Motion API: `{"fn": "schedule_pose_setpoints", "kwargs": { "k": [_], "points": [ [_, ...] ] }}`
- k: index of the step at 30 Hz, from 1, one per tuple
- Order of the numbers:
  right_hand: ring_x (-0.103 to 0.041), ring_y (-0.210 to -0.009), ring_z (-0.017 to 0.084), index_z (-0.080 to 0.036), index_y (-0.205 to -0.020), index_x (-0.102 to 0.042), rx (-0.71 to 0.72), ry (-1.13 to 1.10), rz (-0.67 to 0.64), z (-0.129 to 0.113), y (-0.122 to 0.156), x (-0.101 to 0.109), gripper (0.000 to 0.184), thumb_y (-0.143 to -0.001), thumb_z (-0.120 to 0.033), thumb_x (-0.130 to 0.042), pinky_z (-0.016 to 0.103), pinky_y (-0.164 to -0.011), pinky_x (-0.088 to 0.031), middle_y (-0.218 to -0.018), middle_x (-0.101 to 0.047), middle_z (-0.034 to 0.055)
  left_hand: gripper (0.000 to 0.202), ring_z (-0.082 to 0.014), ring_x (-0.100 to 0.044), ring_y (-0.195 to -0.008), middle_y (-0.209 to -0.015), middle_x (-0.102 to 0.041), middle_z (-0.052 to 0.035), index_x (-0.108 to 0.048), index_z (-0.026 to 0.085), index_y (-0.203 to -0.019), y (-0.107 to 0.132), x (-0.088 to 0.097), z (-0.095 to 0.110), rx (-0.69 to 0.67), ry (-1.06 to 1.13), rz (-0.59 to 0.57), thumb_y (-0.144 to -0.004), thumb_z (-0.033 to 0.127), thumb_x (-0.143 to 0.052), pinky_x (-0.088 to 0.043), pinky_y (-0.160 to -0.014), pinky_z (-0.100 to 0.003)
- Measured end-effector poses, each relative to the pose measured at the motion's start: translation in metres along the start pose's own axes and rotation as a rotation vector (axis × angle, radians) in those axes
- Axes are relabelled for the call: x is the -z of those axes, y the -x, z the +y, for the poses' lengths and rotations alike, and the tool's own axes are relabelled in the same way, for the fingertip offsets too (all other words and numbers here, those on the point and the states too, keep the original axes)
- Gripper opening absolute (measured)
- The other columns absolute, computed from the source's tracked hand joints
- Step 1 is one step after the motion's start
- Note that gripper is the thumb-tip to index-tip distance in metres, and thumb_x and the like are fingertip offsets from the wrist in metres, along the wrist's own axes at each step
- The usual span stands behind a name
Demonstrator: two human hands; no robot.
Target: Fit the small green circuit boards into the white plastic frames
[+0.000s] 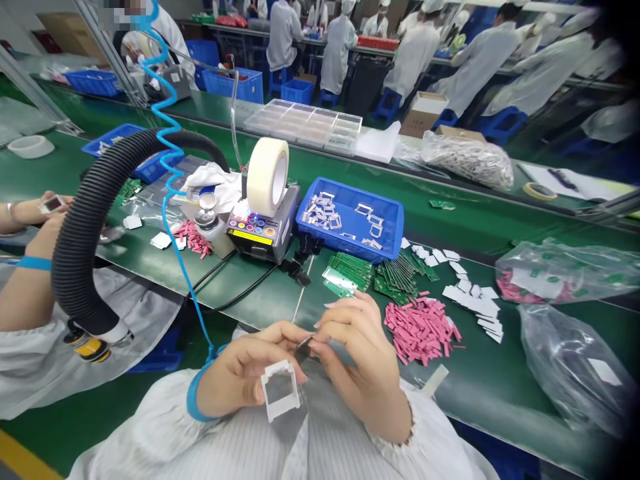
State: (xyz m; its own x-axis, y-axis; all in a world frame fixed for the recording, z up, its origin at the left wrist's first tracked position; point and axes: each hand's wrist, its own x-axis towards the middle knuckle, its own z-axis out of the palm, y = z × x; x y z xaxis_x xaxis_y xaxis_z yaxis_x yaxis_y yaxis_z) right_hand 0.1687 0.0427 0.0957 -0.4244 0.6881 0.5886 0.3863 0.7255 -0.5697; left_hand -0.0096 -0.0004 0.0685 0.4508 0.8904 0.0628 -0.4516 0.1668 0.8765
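My left hand [235, 373] is closed on a small white plastic frame [284, 405], held near my chest between thumb and fingers. A blue band [196, 398] circles its wrist. My right hand [365, 367] pinches a thin dark flat piece [303, 345] between thumb and forefinger. The left fingertips also meet this piece; its exact kind is unclear. Just beyond the right hand are green circuit boards [349, 272] and a heap of pink strips [420, 327]. More white frames lie in a blue tray [395, 230].
A tape dispenser [263, 237] carries a large tape roll [260, 175]. Left of it stand a pump bottle [213, 230] and a black ribbed hose [70, 233]. A coiled blue cord [193, 293] runs to my wrist. White pieces [470, 297] and plastic bags [575, 367] lie right. A co-worker's arm [33, 287] is left.
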Motion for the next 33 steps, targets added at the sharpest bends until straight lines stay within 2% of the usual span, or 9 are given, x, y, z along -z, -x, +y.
{"fn": "schedule_pose_setpoints", "kwargs": {
  "k": [4, 9, 12, 15, 19, 23, 28, 33],
  "points": [
    [-0.051, -0.081, 0.017, -0.022, -0.080, -0.052, -0.032, -0.020, -0.035, 0.004, 0.002, -0.005, 0.011, -0.082, -0.011, -0.051, 0.047, -0.091, -0.031, -0.075, -0.056, -0.0005, 0.021, -0.0248, -0.052, -0.100, -0.109, -0.052, -0.0100, -0.072, 0.023, -0.090, 0.001, 0.004, -0.003, -0.004, -0.028, 0.000, -0.076, 0.034, -0.061, -0.040, -0.086, -0.040],
    [-0.047, -0.080, 0.017, -0.021, -0.078, -0.050, -0.109, -0.039, -0.131, 0.011, 0.000, -0.010, 0.009, -0.085, -0.016, -0.047, 0.038, -0.078, -0.037, -0.077, -0.050, 0.0011, 0.021, -0.0275, -0.049, -0.106, -0.112, -0.050, -0.0105, -0.072, 0.022, -0.091, -0.002, 0.011, -0.012, -0.023, -0.010, 0.022, -0.077, 0.032, -0.060, -0.037, -0.091, -0.044],
    [-0.045, -0.081, 0.018, -0.020, -0.077, -0.048, -0.122, -0.019, -0.228, 0.018, -0.007, -0.014, 0.012, -0.087, -0.018, -0.043, 0.036, -0.076, -0.036, -0.080, -0.051, 0.0023, 0.026, -0.0279, -0.048, -0.108, -0.117, -0.047, -0.0107, -0.071, 0.022, -0.093, -0.004, 0.018, -0.019, -0.034, -0.006, 0.057, -0.074, 0.037, -0.062, -0.038, -0.089, -0.041],
    [-0.044, -0.081, 0.018, -0.020, -0.076, -0.048, -0.105, 0.033, -0.263, 0.022, -0.012, -0.019, 0.014, -0.088, -0.018, -0.041, 0.038, -0.079, -0.034, -0.080, -0.051, 0.0026, 0.033, -0.0272, -0.048, -0.106, -0.122, -0.045, -0.0111, -0.071, 0.021, -0.092, -0.004, 0.022, -0.024, -0.003, 0.021, 0.116, -0.070, 0.045, -0.063, -0.038, -0.089, -0.040],
    [-0.045, -0.082, 0.018, -0.020, -0.077, -0.047, -0.076, 0.024, -0.197, 0.021, -0.009, -0.022, 0.012, -0.087, -0.016, -0.042, 0.042, -0.085, -0.032, -0.078, -0.051, 0.0019, 0.032, -0.0277, -0.048, -0.107, -0.119, -0.049, -0.0110, -0.072, 0.021, -0.089, -0.004, 0.019, -0.021, 0.009, 0.060, 0.163, -0.069, 0.045, -0.065, -0.035, -0.093, -0.043],
    [-0.046, -0.079, 0.017, -0.021, -0.078, -0.047, -0.046, 0.004, -0.122, 0.017, -0.002, -0.020, 0.011, -0.084, -0.012, -0.043, 0.046, -0.089, -0.029, -0.076, -0.050, 0.0002, 0.029, -0.0280, -0.050, -0.105, -0.114, -0.053, -0.0116, -0.073, 0.020, -0.085, -0.005, 0.012, -0.014, 0.011, 0.058, 0.194, -0.070, 0.043, -0.064, -0.037, -0.091, -0.043],
    [-0.049, -0.078, 0.017, -0.022, -0.081, -0.052, -0.036, 0.027, -0.003, 0.013, -0.002, -0.015, 0.010, -0.081, -0.012, -0.053, 0.046, -0.090, -0.031, -0.074, -0.051, -0.0007, 0.023, -0.0253, -0.052, -0.103, -0.116, -0.051, -0.0091, -0.072, 0.023, -0.088, -0.004, 0.010, -0.013, 0.007, 0.045, 0.142, -0.075, 0.038, -0.061, -0.038, -0.090, -0.041],
    [-0.051, -0.076, 0.017, -0.022, -0.077, -0.055, -0.066, 0.006, 0.022, 0.012, -0.005, -0.016, 0.010, -0.081, -0.014, -0.055, 0.046, -0.088, -0.033, -0.071, -0.054, -0.0012, 0.023, -0.0259, -0.050, -0.105, -0.119, -0.050, -0.0102, -0.071, 0.023, -0.092, -0.001, 0.010, -0.014, -0.008, -0.034, 0.104, -0.078, 0.035, -0.058, -0.039, -0.090, -0.040]
  ]
}}
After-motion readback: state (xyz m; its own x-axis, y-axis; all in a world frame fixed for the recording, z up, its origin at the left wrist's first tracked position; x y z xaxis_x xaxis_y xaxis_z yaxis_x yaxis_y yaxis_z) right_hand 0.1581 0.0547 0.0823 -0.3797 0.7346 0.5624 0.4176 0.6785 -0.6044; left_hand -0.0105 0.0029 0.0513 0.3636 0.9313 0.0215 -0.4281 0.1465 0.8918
